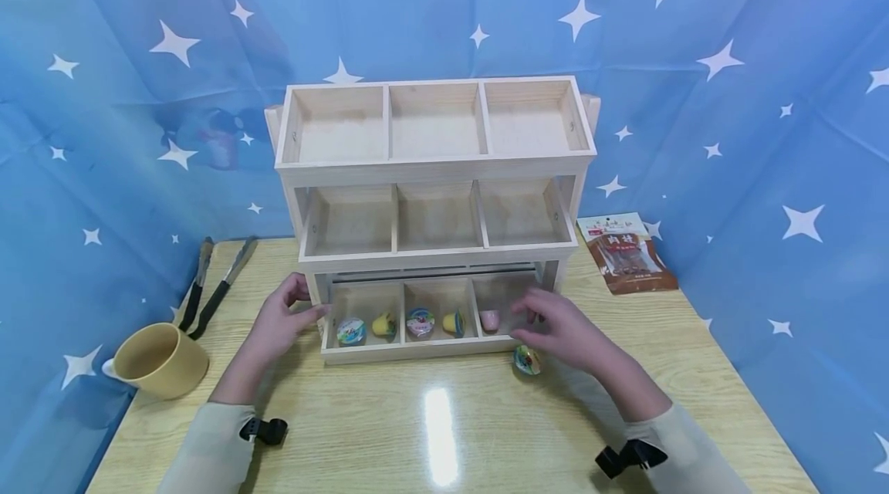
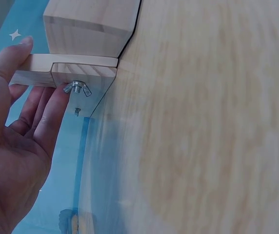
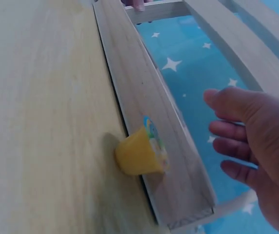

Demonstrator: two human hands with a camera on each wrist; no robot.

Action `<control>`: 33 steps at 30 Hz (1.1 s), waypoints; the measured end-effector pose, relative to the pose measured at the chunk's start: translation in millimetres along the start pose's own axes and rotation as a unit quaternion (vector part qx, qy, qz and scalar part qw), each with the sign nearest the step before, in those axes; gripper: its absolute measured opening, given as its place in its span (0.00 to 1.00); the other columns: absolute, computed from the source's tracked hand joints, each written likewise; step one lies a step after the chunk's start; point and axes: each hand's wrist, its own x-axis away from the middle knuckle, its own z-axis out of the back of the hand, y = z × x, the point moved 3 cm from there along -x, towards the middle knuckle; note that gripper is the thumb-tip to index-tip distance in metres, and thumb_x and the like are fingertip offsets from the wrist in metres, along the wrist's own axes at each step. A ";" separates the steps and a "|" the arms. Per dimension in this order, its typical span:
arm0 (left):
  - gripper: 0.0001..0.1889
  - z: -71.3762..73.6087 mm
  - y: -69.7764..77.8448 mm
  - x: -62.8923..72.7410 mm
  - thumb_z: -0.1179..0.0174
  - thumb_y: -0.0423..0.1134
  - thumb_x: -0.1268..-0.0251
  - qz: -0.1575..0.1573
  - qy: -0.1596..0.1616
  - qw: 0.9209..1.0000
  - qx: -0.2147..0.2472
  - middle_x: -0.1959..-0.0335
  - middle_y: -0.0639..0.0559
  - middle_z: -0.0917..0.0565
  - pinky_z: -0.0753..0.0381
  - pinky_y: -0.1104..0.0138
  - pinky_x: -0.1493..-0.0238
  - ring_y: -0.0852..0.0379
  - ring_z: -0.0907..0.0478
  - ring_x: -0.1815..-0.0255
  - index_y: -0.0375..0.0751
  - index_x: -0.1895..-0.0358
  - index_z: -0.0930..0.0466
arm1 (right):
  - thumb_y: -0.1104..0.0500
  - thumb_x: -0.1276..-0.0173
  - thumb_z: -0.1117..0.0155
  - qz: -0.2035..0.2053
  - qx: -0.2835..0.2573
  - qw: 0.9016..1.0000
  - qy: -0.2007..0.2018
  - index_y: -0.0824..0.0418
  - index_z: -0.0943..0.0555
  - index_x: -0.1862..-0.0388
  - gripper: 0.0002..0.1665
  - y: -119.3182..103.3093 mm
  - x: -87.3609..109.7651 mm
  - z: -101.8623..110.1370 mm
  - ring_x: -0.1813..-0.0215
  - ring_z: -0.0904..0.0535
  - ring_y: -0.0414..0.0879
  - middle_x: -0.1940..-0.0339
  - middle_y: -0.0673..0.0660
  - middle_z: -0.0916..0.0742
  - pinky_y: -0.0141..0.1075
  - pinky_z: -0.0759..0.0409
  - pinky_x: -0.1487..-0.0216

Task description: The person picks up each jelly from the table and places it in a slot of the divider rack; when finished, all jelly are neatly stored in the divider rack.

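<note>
A three-tier wooden rack point(image 1: 444, 170) stands on the table. At its lower left side, my left hand point(image 1: 285, 316) grips the wooden side piece, thumb on one face and fingers on the other, beside a wing nut point(image 2: 77, 87). The right hand point(image 1: 562, 328) hovers by the bottom right compartment, fingers loosely bent, holding nothing visible. Below it a yellow jelly cup point(image 3: 138, 153) lies tilted on the table against the rack's front board. Inside the bottom tier are a pink cup point(image 1: 489, 321), yellow cups point(image 1: 384, 325) and lidded cups point(image 1: 420, 323).
A yellow mug point(image 1: 163, 361) stands at the left, with black-handled tongs point(image 1: 215, 293) behind it. A brown snack packet point(image 1: 628, 255) lies right of the rack. Blue star-patterned cloth point(image 1: 764, 93) hangs behind and at both sides.
</note>
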 end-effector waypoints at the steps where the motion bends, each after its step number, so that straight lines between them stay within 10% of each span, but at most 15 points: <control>1: 0.21 -0.1 -0.1 -0.1 0.24 0.39 0.26 0.001 0.000 1.000 0.000 0.44 0.39 0.16 0.33 0.33 0.26 0.44 0.23 0.38 0.39 0.38 0.22 | 0.62 0.32 0.17 0.005 -0.001 1.000 0.007 0.58 0.12 0.48 0.16 -0.5 4.9 1.1 0.57 0.18 0.42 0.58 0.48 0.13 0.39 0.15 0.56; 14: 0.22 -0.8 -0.1 -0.3 0.24 0.38 0.25 0.002 0.000 1.000 -0.003 0.44 0.39 0.16 0.32 0.34 0.27 0.43 0.22 0.39 0.38 0.37 0.22 | 0.66 0.36 0.15 0.027 -0.015 0.999 0.042 0.55 0.11 0.45 0.22 -1.5 56.0 -1.2 0.55 0.14 0.47 0.53 0.48 0.10 0.42 0.12 0.52; 33: 0.22 -0.8 0.6 0.5 0.24 0.38 0.26 -0.001 0.003 1.000 0.001 0.43 0.39 0.16 0.33 0.33 0.26 0.44 0.23 0.38 0.39 0.37 0.22 | 0.68 0.43 0.12 0.069 0.008 0.995 0.068 0.60 0.09 0.42 0.29 1.4 71.1 -14.6 0.54 0.10 0.46 0.42 0.53 0.08 0.44 0.09 0.52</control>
